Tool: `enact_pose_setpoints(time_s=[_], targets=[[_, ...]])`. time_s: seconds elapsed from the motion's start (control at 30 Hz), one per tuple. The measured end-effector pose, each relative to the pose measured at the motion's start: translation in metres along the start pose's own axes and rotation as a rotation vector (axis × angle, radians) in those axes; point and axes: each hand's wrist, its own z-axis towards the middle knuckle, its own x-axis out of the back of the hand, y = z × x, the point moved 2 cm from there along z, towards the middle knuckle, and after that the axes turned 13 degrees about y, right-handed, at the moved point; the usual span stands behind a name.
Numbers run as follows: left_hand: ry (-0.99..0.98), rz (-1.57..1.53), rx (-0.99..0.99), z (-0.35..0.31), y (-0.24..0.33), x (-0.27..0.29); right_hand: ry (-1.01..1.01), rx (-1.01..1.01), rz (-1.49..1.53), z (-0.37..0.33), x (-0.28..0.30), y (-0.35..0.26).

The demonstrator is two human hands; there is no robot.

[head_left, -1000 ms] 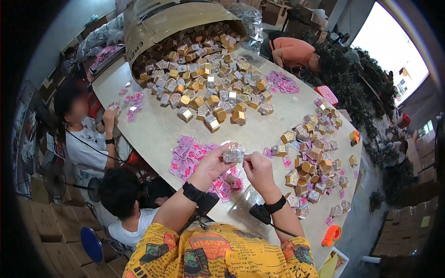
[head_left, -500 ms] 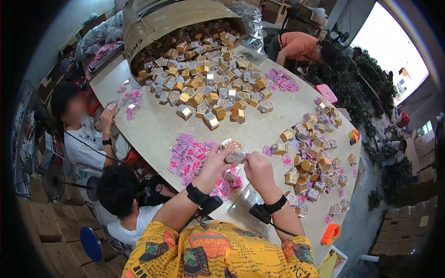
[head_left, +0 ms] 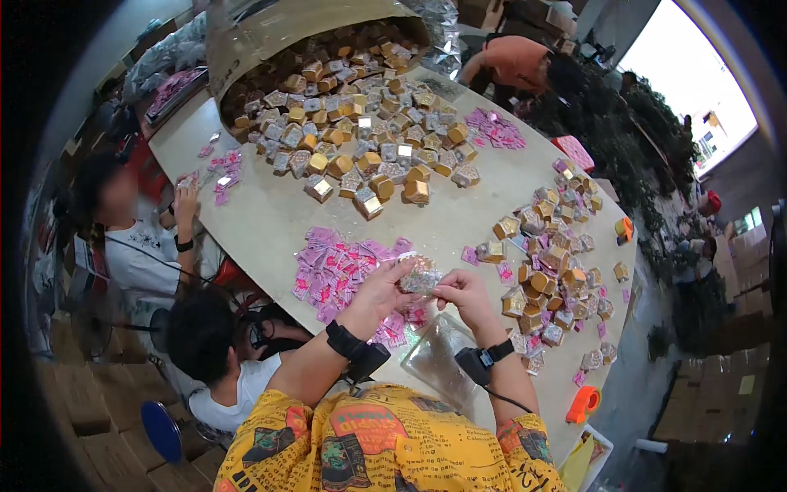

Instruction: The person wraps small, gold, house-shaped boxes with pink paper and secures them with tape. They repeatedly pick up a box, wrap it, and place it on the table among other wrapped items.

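Observation:
Over the near middle of the table, my left hand (head_left: 379, 293) grips a small faceted gold-and-clear box (head_left: 419, 277), its thumb on the upper side. My right hand (head_left: 464, 296) pinches the near right edge of that same box with thumb and forefinger. Detail between those fingertips is too small to make out. Just beyond and left of my left hand spreads a pile of pink printed packets (head_left: 332, 269). A clear plastic sheet or bag (head_left: 440, 348) lies between my forearms.
A tipped carton (head_left: 320, 23) spills many similar boxes (head_left: 373, 176) across the far table. More boxes mixed with packets (head_left: 549, 279) lie to the right. Orange tape dispensers (head_left: 584, 404) sit along the right edge. Two people sit at the left; another bends at the far side.
My right hand has turned from a closed fist to a fingertip pinch at the box's edge. Both hands stay near the same spot, and the view has shifted slightly.

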Motion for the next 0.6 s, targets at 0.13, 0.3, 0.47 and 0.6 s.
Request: enact_pose_setpoints(time_s=[0.13, 0.3, 0.47, 0.6], targets=[[0.047, 0.132, 0.002, -0.009, -0.007, -0.005, 0.009, -0.034, -0.021, -0.003, 0.003, 0.018], [0.030, 0.481, 0.013, 0.027, -0.027, 0.009, 0.186, 0.029, -0.197, -0.003, 0.047, 0.025], [0.069, 1.409, -0.590, 0.061, -0.055, 0.042, 0.743, 0.225, -0.311, -0.009, 0.125, -0.005], [-0.033, 1.878, -0.965, 0.058, -0.080, 0.053, 0.750, 0.793, -1.030, -0.040, 0.121, -0.006]])
